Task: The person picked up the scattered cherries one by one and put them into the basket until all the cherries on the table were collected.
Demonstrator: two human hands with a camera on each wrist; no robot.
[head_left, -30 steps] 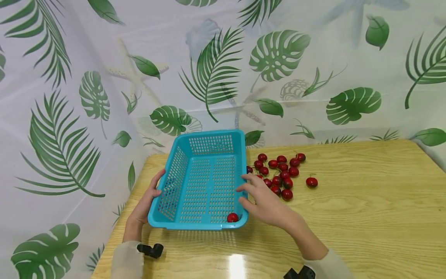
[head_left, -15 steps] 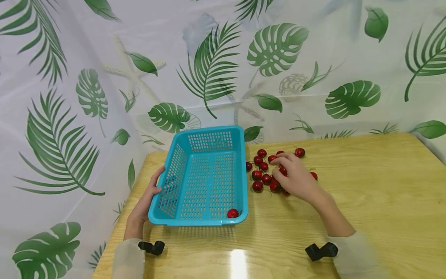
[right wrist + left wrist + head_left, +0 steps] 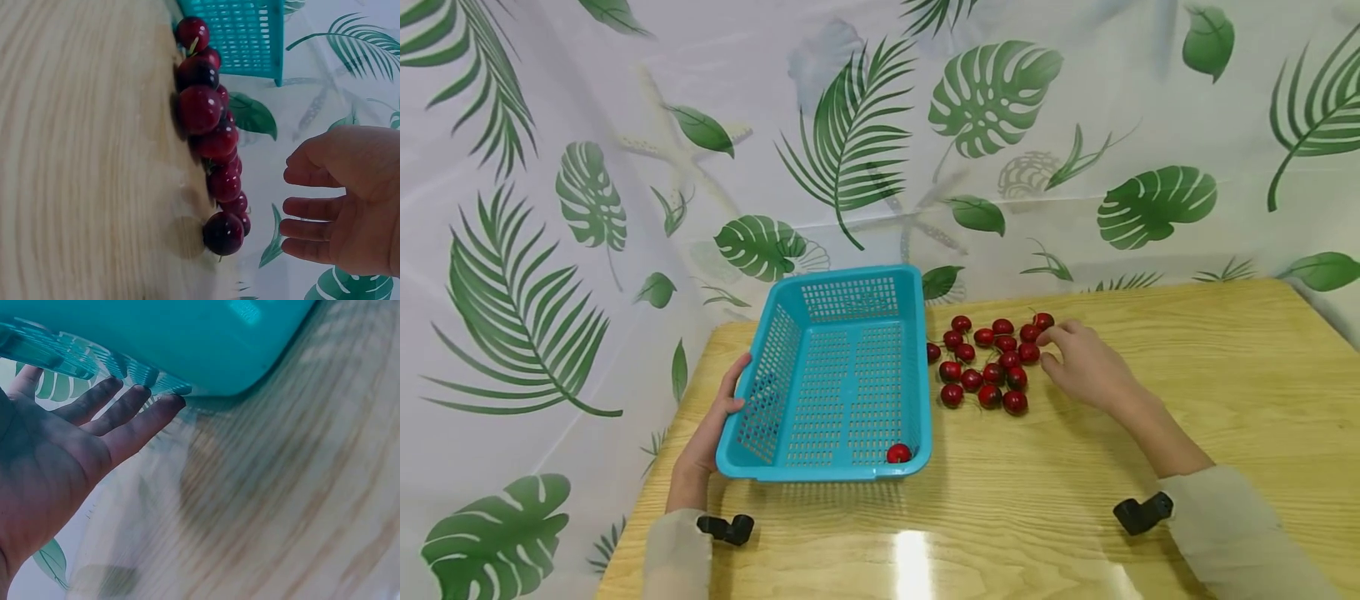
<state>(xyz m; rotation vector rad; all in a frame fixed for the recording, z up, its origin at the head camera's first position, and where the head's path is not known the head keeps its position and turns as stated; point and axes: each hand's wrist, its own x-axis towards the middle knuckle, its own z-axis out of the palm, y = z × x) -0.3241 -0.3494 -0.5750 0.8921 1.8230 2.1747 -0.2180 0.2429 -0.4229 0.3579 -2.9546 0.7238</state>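
Observation:
A blue-green plastic basket [image 3: 850, 350] with slotted walls stands on the table, one red cherry [image 3: 898, 453] in its near right corner. My left hand [image 3: 706, 437] holds the basket's left side, thumb at the rim and fingers along the outer wall; the left wrist view shows those fingertips against the wall. Right of the basket lies a loose group of dark red cherries [image 3: 990, 396], some with stems. At that group's right edge is my right hand [image 3: 1093, 367], its fingers loosely bent beside the outermost cherries. In the right wrist view no cherry shows in the hand [image 3: 362, 200].
The wooden table [image 3: 1225, 375] extends to the right and in front of the basket. A white sheet with green leaf prints [image 3: 996, 96] hangs behind and at the left. Dark wrist mounts [image 3: 1142, 512] sit at the sleeve cuffs.
My right hand has left the basket's right rim, passed over the cherries and come to their right side. The separate cherry there is now hidden. My left hand stays at the basket.

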